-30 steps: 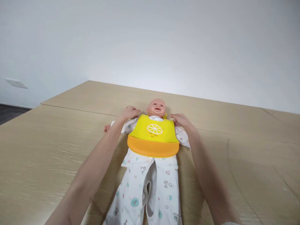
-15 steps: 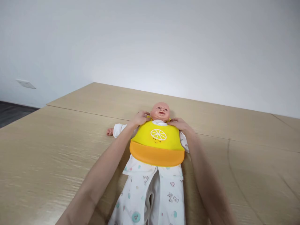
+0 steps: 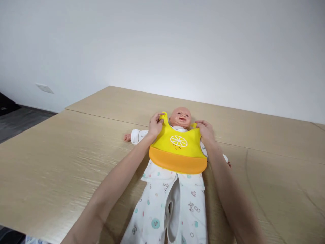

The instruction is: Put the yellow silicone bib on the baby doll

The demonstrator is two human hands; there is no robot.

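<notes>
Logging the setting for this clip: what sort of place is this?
Probably a plain indoor room for training: a pale wood-grain table of joined panels, a white wall with a flat wall plate, and a baby doll in a yellow silicone bib.

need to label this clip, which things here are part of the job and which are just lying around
Part of the job:
yellow and orange silicone bib, held near its top by the left hand and right hand
baby doll wearing it
white printed sleepsuit on the doll

Just around:
light wood table
white wall plate
</notes>
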